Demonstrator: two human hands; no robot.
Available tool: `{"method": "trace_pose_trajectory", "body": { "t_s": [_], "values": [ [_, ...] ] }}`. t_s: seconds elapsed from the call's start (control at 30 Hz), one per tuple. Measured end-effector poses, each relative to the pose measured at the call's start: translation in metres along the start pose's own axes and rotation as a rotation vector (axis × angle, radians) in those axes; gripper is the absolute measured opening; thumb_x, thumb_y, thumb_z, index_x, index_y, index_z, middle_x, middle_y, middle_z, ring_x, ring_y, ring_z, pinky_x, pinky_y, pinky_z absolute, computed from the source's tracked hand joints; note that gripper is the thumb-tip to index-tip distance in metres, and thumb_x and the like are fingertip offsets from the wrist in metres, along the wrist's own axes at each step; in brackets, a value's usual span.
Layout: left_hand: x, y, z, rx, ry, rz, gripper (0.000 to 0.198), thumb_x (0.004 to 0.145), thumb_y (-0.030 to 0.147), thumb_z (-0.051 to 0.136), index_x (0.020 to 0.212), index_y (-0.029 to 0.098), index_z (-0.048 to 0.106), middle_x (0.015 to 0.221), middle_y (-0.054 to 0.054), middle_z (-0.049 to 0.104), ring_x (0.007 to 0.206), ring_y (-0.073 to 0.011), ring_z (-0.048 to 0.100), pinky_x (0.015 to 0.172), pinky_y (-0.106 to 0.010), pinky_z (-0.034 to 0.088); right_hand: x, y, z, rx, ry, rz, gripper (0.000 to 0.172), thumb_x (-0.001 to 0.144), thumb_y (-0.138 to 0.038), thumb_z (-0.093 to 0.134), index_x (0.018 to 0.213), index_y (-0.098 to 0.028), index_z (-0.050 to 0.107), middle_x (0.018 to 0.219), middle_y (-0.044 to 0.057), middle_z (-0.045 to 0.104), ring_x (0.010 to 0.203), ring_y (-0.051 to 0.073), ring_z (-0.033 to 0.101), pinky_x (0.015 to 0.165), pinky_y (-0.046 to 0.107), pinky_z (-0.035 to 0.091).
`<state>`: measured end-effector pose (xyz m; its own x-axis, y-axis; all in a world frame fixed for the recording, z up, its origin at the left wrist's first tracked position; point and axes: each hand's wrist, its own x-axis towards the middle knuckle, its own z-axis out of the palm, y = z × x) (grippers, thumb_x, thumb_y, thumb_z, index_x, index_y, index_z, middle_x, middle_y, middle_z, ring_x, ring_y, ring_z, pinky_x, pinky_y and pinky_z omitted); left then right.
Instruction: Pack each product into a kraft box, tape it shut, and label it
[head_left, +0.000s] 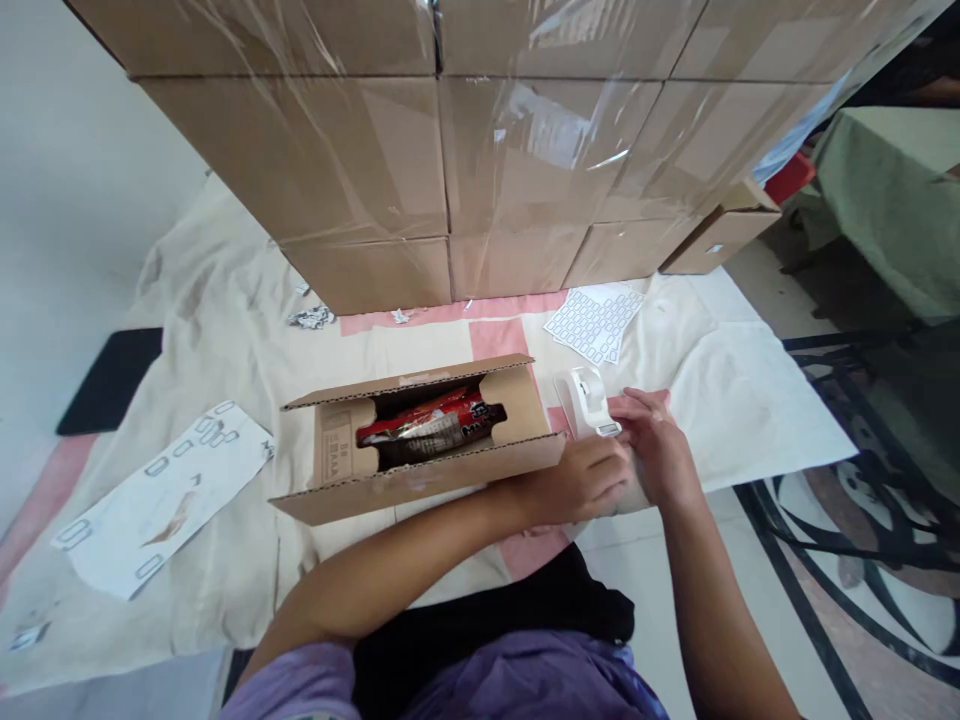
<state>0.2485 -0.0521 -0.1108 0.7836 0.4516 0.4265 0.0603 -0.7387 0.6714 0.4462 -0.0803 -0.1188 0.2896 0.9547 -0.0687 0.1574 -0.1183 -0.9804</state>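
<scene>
A white tape dispenser point(576, 405) stands on the cloth just right of the box. My left hand point(589, 478) is at its near end, with the fingers curled in; what they hold, if anything, is hidden. Beside it, my right hand point(654, 440) has its fingers bent and drawn together near the dispenser's cutting end. I cannot make out any tape between them. To the left lies an open cardboard box point(427, 485), its long flaps raised. A red and dark packet point(442, 425) with printed lettering is inside it, and my left forearm passes along its near side.
Wrapped cardboard boxes point(517, 150) are stacked behind the cloth point(360, 360). Sheets of printed labels point(596, 318) lie beyond the dispenser. A mostly peeled label sheet point(169, 500) and a black flat object point(112, 380) are at the left. An open carton point(716, 240) stands at the back right.
</scene>
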Motion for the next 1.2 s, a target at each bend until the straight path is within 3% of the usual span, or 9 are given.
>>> {"method": "trace_pose_trajectory", "body": {
  "t_s": [0.1, 0.17, 0.27, 0.4, 0.6, 0.73, 0.9, 1.03, 1.2],
  "values": [
    [0.003, -0.005, 0.013, 0.031, 0.185, -0.225, 0.039, 0.09, 0.017, 0.056, 0.128, 0.016, 0.062, 0.14, -0.019, 0.058, 0.132, -0.0327, 0.053, 0.113, -0.05, 0.044, 0.007, -0.017, -0.001, 0.096, 0.002, 0.128, 0.04, 0.091, -0.057, 0.059, 0.095, -0.023, 0.079, 0.135, 0.01, 0.069, 0.107, 0.026, 0.07, 0.076, 0.037, 0.061],
    [0.003, -0.01, 0.02, 0.033, 0.257, -0.313, 0.06, 0.084, 0.015, 0.059, 0.144, 0.018, 0.052, 0.155, -0.017, 0.05, 0.141, -0.0376, 0.043, 0.12, -0.058, 0.035, 0.01, -0.028, 0.0, 0.105, -0.039, 0.183, 0.04, 0.09, -0.057, 0.06, 0.099, -0.023, 0.079, 0.13, 0.01, 0.073, 0.112, 0.027, 0.069, 0.077, 0.036, 0.061],
    [0.001, -0.018, 0.027, 0.02, 0.332, -0.29, 0.077, 0.082, 0.014, 0.058, 0.156, 0.02, 0.037, 0.162, -0.012, 0.045, 0.146, -0.0369, 0.036, 0.125, -0.057, 0.029, 0.012, -0.038, 0.002, 0.155, -0.096, 0.282, 0.043, 0.09, -0.06, 0.06, 0.101, -0.022, 0.079, 0.117, 0.01, 0.079, 0.103, 0.027, 0.071, 0.072, 0.037, 0.06],
    [-0.001, -0.026, 0.034, 0.014, 0.441, -0.213, 0.082, 0.084, 0.012, 0.055, 0.161, 0.02, 0.028, 0.161, -0.01, 0.048, 0.147, -0.0325, 0.036, 0.129, -0.05, 0.026, 0.013, -0.044, 0.006, 0.231, -0.098, 0.383, 0.037, 0.086, -0.055, 0.067, 0.094, -0.021, 0.08, 0.1, 0.009, 0.082, 0.079, 0.023, 0.068, 0.065, 0.035, 0.059],
    [0.004, -0.033, 0.036, -0.004, 0.455, -0.333, 0.095, 0.083, 0.03, 0.074, 0.163, 0.019, 0.024, 0.171, -0.02, 0.024, 0.156, -0.0411, 0.025, 0.13, -0.059, 0.015, 0.015, -0.05, 0.021, 0.208, -0.03, 0.464, 0.028, 0.081, -0.049, 0.071, 0.085, -0.022, 0.076, 0.082, 0.006, 0.08, 0.062, 0.019, 0.061, 0.053, 0.032, 0.052],
    [0.015, -0.031, 0.035, -0.03, 0.466, -0.446, 0.107, 0.08, 0.037, 0.081, 0.164, 0.019, 0.018, 0.173, -0.023, 0.015, 0.159, -0.0423, 0.02, 0.129, -0.061, 0.018, 0.011, -0.059, 0.03, 0.169, -0.087, 0.447, 0.022, 0.071, -0.041, 0.079, 0.07, -0.02, 0.072, 0.067, 0.002, 0.069, 0.059, 0.015, 0.057, 0.053, 0.028, 0.047],
    [0.029, -0.039, 0.035, 0.013, 0.491, -0.504, 0.117, 0.068, 0.046, 0.089, 0.162, 0.019, 0.023, 0.17, -0.021, 0.023, 0.155, -0.0415, 0.028, 0.128, -0.058, 0.025, 0.005, -0.061, 0.029, 0.114, -0.106, 0.398, 0.02, 0.067, -0.037, 0.081, 0.072, -0.018, 0.075, 0.073, 0.001, 0.069, 0.062, 0.012, 0.054, 0.055, 0.025, 0.04],
    [0.029, -0.047, 0.035, 0.095, 0.492, -0.487, 0.118, 0.067, 0.048, 0.089, 0.162, 0.019, 0.025, 0.165, -0.02, 0.033, 0.152, -0.0396, 0.034, 0.128, -0.055, 0.028, 0.006, -0.06, 0.025, -0.002, -0.059, 0.363, 0.022, 0.065, -0.038, 0.082, 0.074, -0.018, 0.078, 0.091, 0.005, 0.075, 0.071, 0.014, 0.061, 0.061, 0.026, 0.045],
    [0.027, -0.047, 0.035, 0.106, 0.489, -0.482, 0.121, 0.064, 0.045, 0.091, 0.162, 0.02, 0.024, 0.163, -0.02, 0.033, 0.151, -0.0389, 0.036, 0.126, -0.056, 0.03, 0.01, -0.067, 0.022, 0.034, -0.05, 0.337, 0.023, 0.066, -0.039, 0.083, 0.079, -0.02, 0.079, 0.087, 0.006, 0.075, 0.079, 0.019, 0.066, 0.069, 0.029, 0.05]
  ]
}}
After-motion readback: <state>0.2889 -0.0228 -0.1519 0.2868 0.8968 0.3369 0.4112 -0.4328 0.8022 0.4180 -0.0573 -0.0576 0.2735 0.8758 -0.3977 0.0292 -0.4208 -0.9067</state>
